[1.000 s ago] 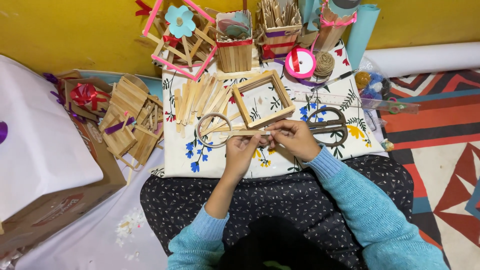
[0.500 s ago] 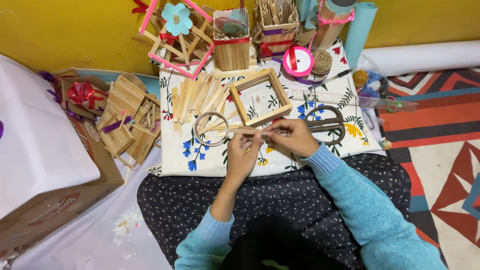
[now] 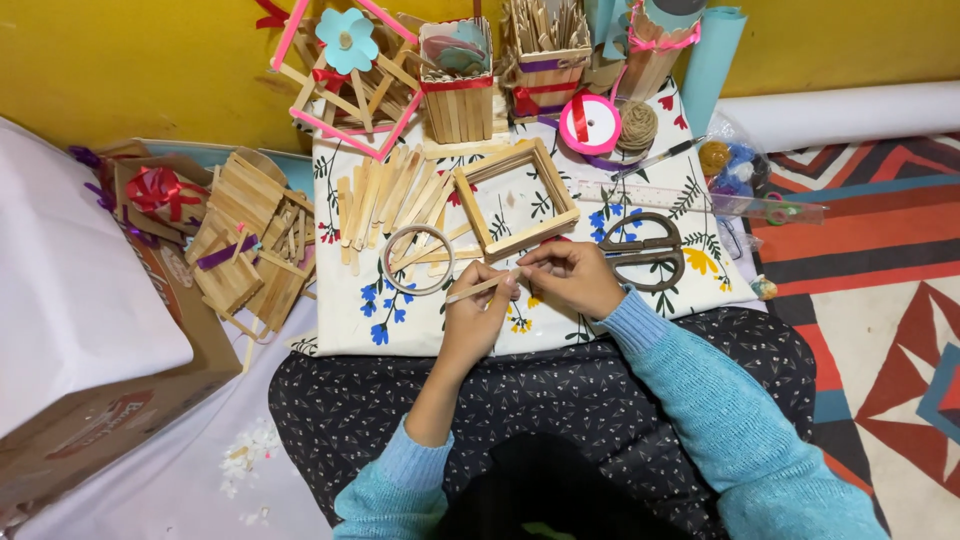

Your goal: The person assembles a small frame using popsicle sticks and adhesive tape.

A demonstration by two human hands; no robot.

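Observation:
Both hands hold one thin wooden craft stick (image 3: 478, 288) over a flowered cloth (image 3: 360, 315). My left hand (image 3: 477, 318) grips the stick's middle from below. My right hand (image 3: 568, 277) pinches its right end. Just beyond the hands lies a square wooden stick frame (image 3: 516, 198), and a ring of clear tape (image 3: 419, 259) rests to its left. Dark scissors (image 3: 644, 250) lie right of my right hand.
Loose sticks (image 3: 385, 195) are spread on the cloth. Small stick baskets (image 3: 457, 85), a pink ribbon spool (image 3: 590, 123) and twine stand at the back by the yellow wall. A heap of stick crafts (image 3: 250, 250) and a cardboard box (image 3: 110, 390) lie left. Patterned rug at right.
The hands and stick have stayed nearly in place; the fingers have shifted slightly along the stick.

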